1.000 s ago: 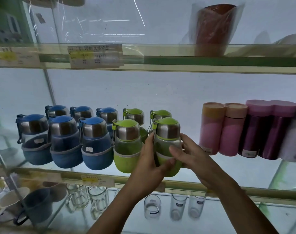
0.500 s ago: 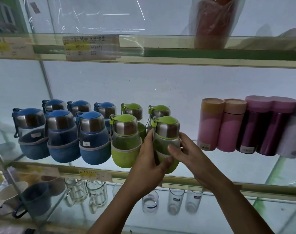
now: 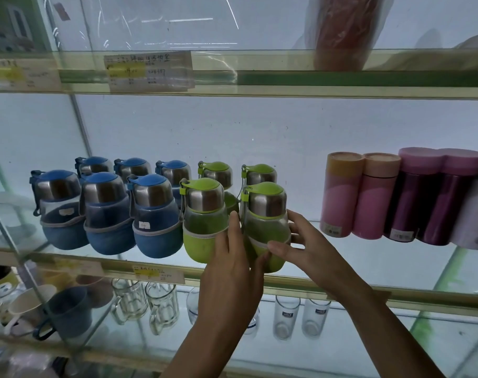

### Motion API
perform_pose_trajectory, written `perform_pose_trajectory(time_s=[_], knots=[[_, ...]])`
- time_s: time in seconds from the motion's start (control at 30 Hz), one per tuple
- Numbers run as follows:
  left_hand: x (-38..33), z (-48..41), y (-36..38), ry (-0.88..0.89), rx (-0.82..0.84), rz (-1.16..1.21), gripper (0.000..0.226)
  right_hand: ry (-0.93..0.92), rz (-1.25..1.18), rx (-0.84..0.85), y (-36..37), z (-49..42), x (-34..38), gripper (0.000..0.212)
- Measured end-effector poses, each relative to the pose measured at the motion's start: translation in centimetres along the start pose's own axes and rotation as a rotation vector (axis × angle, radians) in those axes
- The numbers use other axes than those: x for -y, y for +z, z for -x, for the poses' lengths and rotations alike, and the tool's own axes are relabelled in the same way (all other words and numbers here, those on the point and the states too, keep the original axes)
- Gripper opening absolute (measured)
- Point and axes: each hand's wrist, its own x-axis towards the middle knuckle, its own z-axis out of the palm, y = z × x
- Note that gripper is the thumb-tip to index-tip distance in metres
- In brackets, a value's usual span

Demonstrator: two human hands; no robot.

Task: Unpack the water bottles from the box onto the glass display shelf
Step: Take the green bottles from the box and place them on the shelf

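Six blue bottles stand in two rows toward the left end of the glass shelf. Just right of them are four green bottles. Both hands hold the front right green bottle near the shelf's front edge: left hand fingers wrapped around its left side, right hand fingers spread around its right. Pink and purple flasks stand further right.

To the right of the hands stand two pink tumblers and two dark purple flasks, touching in a row. Below the hands sit clear glass mugs and tall drinking glasses; down left, ceramic cups. Above, a price label and a wrapped red-brown cup
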Motion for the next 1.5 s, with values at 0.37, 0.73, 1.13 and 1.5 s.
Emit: perform_pose_trajectory(time_s=[0.37, 0.73, 1.13, 1.5], knots=[[0.8, 0.3, -0.3, -0.045, -0.046, 0.012, 0.081, 0.008, 0.155, -0.088, 1.2, 0.0, 1.0, 0.076], [0.9, 0.5, -0.6, -0.086, -0.067, 0.14, 0.082, -0.006, 0.205, 0.015, 0.8, 0.6, 1.2, 0.086], [-0.7, 1.5, -0.7, 0.008, -0.096, 0.294, 0.062, -0.013, 0.182, -0.073, 0.7, 1.6, 1.7, 0.068], [-4.2, 1.4, 1.6, 0.12, 0.011, 0.397, 0.032, 0.0, 0.088, -0.178, -3.0, 5.5, 2.4, 0.046]])
